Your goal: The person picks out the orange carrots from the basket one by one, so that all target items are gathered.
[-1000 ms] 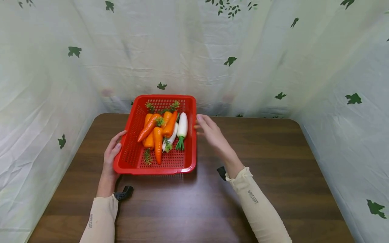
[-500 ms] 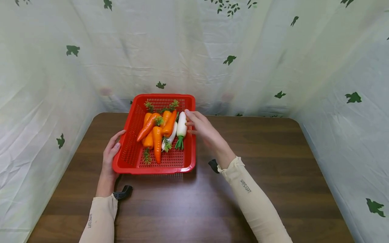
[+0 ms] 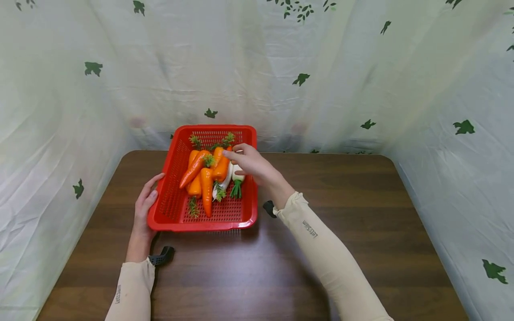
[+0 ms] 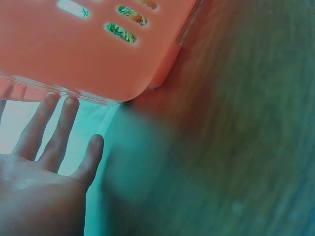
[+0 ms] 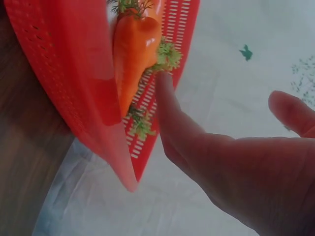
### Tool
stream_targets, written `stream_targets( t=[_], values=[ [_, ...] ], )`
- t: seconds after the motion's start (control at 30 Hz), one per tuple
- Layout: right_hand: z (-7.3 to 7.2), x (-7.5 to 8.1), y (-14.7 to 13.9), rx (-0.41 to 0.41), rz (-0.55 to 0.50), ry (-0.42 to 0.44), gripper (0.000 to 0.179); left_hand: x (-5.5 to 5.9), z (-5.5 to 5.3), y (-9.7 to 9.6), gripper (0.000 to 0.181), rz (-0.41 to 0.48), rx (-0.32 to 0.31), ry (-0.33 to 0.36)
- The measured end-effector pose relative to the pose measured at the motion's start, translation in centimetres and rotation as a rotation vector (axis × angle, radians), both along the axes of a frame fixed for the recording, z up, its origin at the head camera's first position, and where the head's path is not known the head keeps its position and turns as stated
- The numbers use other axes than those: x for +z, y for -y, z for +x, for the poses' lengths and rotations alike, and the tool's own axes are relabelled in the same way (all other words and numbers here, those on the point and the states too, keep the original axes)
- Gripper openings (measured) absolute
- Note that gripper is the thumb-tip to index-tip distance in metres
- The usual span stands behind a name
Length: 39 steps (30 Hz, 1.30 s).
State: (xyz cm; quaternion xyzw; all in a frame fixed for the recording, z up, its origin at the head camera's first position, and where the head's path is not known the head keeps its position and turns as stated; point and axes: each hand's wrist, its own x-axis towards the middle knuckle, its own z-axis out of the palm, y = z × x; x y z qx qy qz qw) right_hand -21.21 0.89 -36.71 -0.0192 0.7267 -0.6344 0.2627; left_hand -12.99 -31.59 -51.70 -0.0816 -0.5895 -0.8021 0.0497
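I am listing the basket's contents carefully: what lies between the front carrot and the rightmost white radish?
In the head view, a slimmer white vegetable and feathery leaves lie between that carrot and that radish.

Left hand [image 3: 145,203]: fingers [image 4: 62,132] extended and spread in the left wrist view; the left forearm [image 3: 130,287] reaches forward almost straight. Right hand [image 3: 259,165]: fingers relaxed, slightly bent and parted from the thumb; the right forearm [image 3: 331,256] slants forward and inward from the lower right, placing both hands well apart.

One basket [image 3: 201,226], five-plus carrots [image 3: 206,187], two white vegetables [image 3: 227,177]
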Motion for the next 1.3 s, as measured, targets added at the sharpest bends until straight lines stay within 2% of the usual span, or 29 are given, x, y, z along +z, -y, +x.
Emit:
stream_targets(
  t=[0.17,0.4,0.53,0.73,0.97,1.2,1.3],
  values=[
    [-0.8,-0.1,0.9,0.001,0.062,0.026,0.074,-0.1,0.1,-0.1,0.055,-0.001,0.002,0.008],
    [-1.8,-0.8,2.4,0.01,0.164,0.015,0.069,0.0,0.2,0.0,0.055,0.006,-0.006,0.006],
    [-2.3,-1.1,3.0,0.025,0.191,0.073,0.073,0.0,0.2,0.0,0.055,-0.002,-0.009,0.009],
    [-3.2,-1.6,3.9,-0.006,0.195,0.166,0.087,0.0,0.1,-0.1,0.055,-0.01,0.0,0.007],
    [-3.9,-2.5,4.7,-0.037,0.167,0.202,0.066,0.2,0.2,-0.1,0.055,0.0,-0.019,-0.017],
    [-4.2,-2.7,5.5,-0.033,0.252,0.183,0.04,0.2,0.3,-0.1,0.055,0.008,-0.025,-0.026],
    [-4.3,-2.8,5.9,-0.036,0.284,0.192,0.034,0.2,0.3,-0.1,0.055,0.01,-0.024,-0.02]
  ],
)
